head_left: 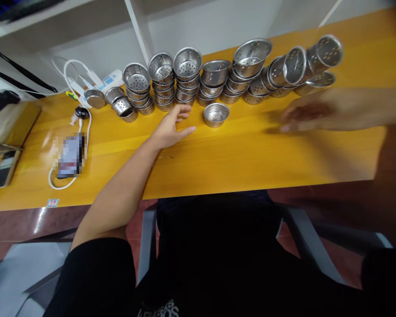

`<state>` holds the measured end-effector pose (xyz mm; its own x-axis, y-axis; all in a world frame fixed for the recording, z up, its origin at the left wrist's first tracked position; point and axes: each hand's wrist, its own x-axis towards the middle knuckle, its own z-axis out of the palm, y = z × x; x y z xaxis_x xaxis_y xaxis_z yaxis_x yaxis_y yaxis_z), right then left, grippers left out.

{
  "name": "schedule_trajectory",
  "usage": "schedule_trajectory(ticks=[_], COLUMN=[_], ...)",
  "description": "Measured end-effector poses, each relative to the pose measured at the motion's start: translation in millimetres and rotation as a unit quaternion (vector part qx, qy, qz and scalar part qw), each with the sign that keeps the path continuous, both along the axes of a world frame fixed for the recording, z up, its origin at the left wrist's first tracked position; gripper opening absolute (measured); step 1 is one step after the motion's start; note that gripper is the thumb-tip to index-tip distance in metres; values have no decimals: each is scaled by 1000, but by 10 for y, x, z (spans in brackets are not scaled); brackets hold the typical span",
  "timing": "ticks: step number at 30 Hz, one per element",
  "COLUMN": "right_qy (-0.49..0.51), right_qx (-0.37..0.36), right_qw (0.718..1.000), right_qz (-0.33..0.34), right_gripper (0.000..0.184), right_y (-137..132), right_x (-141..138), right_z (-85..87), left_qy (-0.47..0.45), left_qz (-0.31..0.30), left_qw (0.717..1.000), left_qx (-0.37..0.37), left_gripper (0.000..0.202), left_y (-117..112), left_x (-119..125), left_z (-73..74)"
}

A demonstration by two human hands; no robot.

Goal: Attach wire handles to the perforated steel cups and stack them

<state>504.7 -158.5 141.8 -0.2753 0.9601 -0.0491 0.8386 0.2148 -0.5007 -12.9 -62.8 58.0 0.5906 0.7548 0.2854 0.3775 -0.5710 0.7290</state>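
My left hand [171, 127] rests on the yellow table [237, 154] with its fingers stretched out and nothing in it. Just to its right a single perforated steel cup [216, 114] sits alone. Behind both runs a row of stacked perforated steel cups [188, 75]. My right hand [313, 115] hovers over the table at the right, smeared by motion, fingers extended toward the leaning stacks of cups [300, 66]. It holds nothing that I can see.
A white power strip [108, 80] and white cable [69, 70] lie at the back left. A phone-like object [71, 156] and a small black item [82, 112] lie on the left. A box [9, 125] stands at the far left. A grey chair [303, 229] is below.
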Motion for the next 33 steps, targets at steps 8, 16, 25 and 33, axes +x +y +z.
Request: schedule_trajectory(ticks=[8,16,25,33], right_qy=[-16,51,99,-71], right_qx=[101,169,132,86], right_qw=[983,960,952,945], right_qz=[156,218,257,307], right_gripper=[42,31,7,15], right_y=[343,487,-26,-121], right_x=[-1427,-2074,-2701,-3717], right_z=[-273,-332,83,-187], left_qy=[15,-4,-58,-81], left_qz=[-1,-28,45,43], left_qw=[1000,999,994,994], left_qx=[-4,37,80,58], left_gripper=[77,123,113,123], left_y=[47,111,392,632], left_x=[-42,-60,-209,-217], left_z=[-60,-95,-222,-451])
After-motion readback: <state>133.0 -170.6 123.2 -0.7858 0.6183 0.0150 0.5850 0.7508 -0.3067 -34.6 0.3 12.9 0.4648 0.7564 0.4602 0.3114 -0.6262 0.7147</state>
